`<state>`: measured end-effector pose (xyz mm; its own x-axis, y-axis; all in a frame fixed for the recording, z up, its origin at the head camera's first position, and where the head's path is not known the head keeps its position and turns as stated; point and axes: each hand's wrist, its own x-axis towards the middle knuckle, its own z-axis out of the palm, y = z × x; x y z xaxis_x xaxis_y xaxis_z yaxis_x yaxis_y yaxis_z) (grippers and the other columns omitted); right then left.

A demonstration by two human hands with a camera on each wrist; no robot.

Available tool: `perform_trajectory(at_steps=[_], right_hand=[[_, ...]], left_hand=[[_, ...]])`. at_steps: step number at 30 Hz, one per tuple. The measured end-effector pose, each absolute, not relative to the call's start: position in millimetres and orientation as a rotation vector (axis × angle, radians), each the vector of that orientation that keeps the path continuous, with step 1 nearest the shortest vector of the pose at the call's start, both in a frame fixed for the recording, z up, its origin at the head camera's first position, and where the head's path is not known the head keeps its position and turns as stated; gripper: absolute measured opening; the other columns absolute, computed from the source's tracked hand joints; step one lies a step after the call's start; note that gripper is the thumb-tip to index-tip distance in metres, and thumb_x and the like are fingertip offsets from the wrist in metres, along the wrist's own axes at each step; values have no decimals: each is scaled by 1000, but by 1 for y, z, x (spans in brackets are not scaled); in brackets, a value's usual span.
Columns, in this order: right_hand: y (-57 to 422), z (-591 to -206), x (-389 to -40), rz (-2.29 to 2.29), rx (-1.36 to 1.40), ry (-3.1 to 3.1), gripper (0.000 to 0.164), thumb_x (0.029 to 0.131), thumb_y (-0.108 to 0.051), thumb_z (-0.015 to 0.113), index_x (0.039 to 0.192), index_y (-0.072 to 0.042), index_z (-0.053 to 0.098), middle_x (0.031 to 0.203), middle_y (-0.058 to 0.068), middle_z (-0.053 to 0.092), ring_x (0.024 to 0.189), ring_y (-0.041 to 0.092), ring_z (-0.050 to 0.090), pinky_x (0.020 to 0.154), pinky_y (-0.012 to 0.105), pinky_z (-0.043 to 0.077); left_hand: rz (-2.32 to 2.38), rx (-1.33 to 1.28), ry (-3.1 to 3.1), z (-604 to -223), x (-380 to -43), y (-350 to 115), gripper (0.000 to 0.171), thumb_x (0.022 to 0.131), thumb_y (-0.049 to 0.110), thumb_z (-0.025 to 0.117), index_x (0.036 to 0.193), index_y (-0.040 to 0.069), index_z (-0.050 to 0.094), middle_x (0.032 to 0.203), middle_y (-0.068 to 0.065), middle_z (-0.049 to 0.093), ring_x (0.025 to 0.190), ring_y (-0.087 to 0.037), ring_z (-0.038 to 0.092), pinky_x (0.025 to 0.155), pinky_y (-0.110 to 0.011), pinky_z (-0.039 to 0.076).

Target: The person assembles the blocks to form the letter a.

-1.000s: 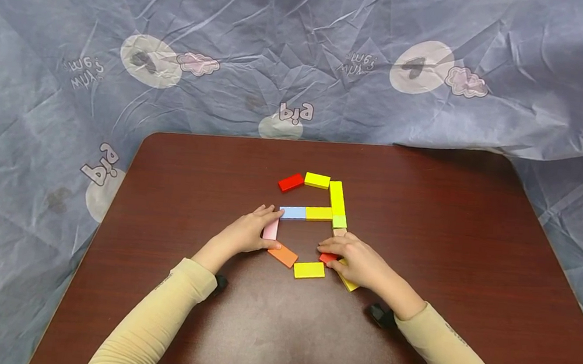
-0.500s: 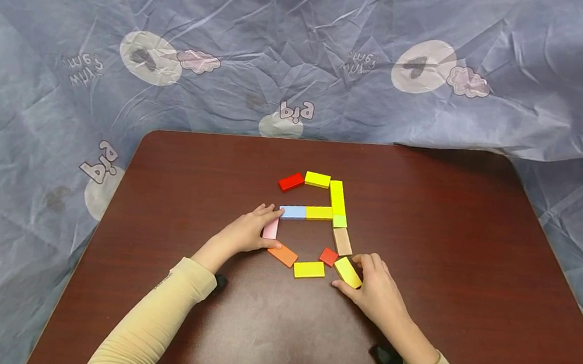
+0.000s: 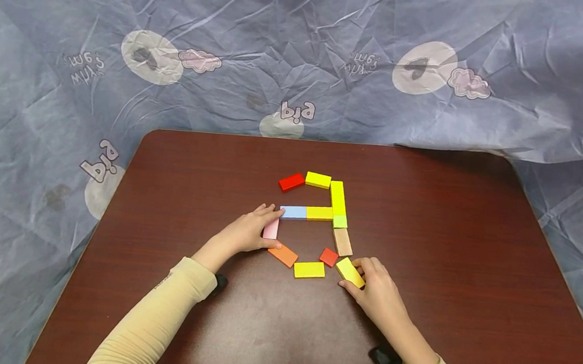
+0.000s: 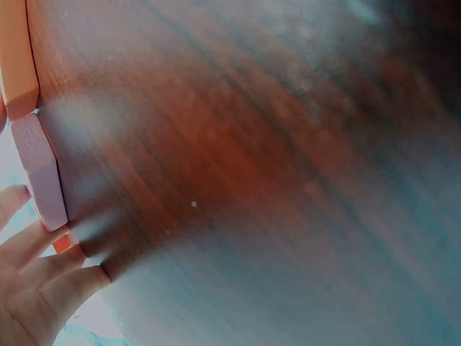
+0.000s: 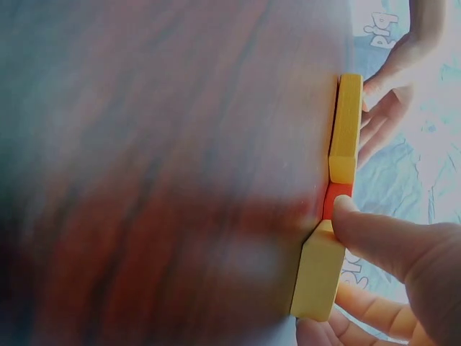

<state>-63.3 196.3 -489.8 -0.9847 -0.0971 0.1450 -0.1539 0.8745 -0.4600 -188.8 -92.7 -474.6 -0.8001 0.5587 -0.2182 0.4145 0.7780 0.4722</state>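
My left hand (image 3: 247,229) spans the pink block (image 3: 270,230), its thumb at the orange block (image 3: 282,255) and its index finger at the corner of the light blue block (image 3: 293,212). My right hand (image 3: 378,287) pinches a yellow block (image 3: 350,272) between thumb and fingers, and the right wrist view shows the thumb at the block's upper end. Just left of that block lies a small red block (image 3: 329,257). Another yellow block (image 3: 309,270) lies flat between the red and orange ones. Above the right hand is a tan block (image 3: 342,242).
Farther back, a yellow block (image 3: 320,213) continues the blue one to a small green block (image 3: 340,221). A long yellow piece (image 3: 338,197), a yellow block (image 3: 318,180) and a red block (image 3: 291,182) form an arc above. The dark wooden table (image 3: 451,221) meets a patterned cloth behind.
My right hand has drawn back from over the tan and red blocks toward the lower right, and its fingers have closed on the yellow block, shifting it slightly right. The left hand stays still.
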Motion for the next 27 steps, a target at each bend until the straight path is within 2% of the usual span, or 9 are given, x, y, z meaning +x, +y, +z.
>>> perform_trajectory(at_steps=[9,16,18,22,27], right_hand=[[195,-492,-65,794,164,-2911,44,69,-18,90,103,-2,65,88,7,58,74,15,52,63,29,47],[207,-484,-78,844,160,-2906,35,81,-18,82,108,-1,67,95,11,63,80,22,63,71,38,56],[214,-480,-88,847,213,-2908,34,83,-15,79,112,-1,67,100,13,65,82,24,64,72,40,57],[226,-477,-110,801,401,-2926,41,82,-13,80,120,-4,67,112,12,66,88,26,65,73,40,56],[231,-478,-128,739,615,-2935,47,80,-13,81,125,-9,68,111,8,65,94,24,63,76,39,54]], left_hand=[[571,739,2624,-473,-188,-93,82,85,42,75,153,15,38,158,-19,33,148,-39,27,114,-56,32],[575,731,2621,-472,-188,-92,82,85,42,75,153,15,38,158,-19,32,148,-39,26,114,-57,33],[575,730,2620,-472,-188,-92,82,85,42,75,153,15,37,158,-19,32,148,-39,26,114,-56,33],[570,730,2617,-473,-187,-92,82,86,42,75,153,16,37,158,-19,32,148,-39,26,114,-56,32],[564,739,2620,-473,-188,-92,81,86,42,74,153,16,37,158,-19,32,148,-39,26,114,-57,33]])
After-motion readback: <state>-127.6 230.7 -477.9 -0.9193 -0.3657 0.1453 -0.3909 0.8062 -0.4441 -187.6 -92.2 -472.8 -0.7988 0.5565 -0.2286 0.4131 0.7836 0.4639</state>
